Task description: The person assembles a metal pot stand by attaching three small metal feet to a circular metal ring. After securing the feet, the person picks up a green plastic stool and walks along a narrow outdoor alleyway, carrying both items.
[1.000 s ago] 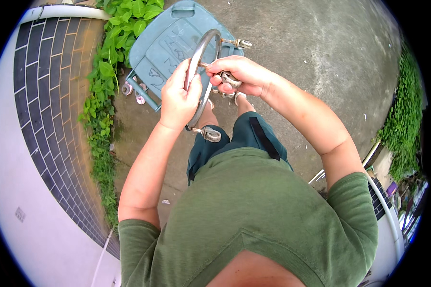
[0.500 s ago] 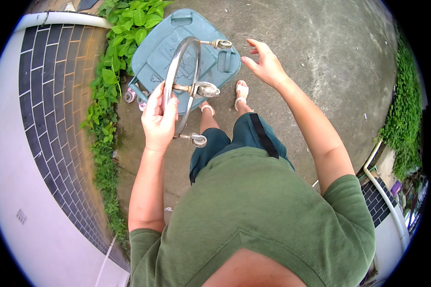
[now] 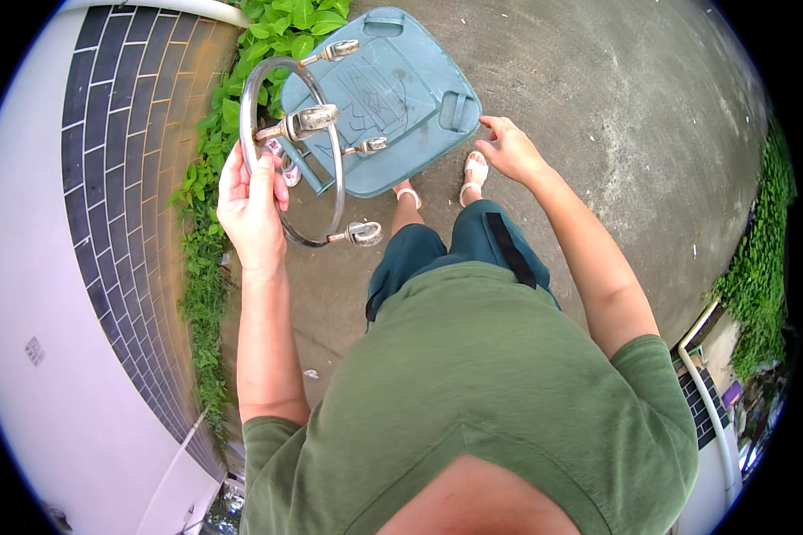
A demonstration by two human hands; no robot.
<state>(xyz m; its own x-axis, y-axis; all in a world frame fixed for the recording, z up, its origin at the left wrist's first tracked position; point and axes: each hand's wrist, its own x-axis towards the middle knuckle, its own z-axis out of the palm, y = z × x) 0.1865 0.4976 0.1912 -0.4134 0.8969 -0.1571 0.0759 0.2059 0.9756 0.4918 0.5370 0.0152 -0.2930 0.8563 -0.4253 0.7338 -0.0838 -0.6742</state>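
I see the wheeled metal ring (image 3: 249,102) shifted to the frame's upper left, pinched by the left hand (image 3: 254,209) alone, so the right hand (image 3: 514,153), fingers slightly apart, is free beside the blue lid (image 3: 419,76)

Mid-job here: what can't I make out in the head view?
All in the head view:
- Caster ring: the stretch inside left grip, covered by it.
- Right grip: contact with teal top; the angle hides any gap.
- Pink shoes: partly behind left grip.
- Clutter, right rim: too small to identify.
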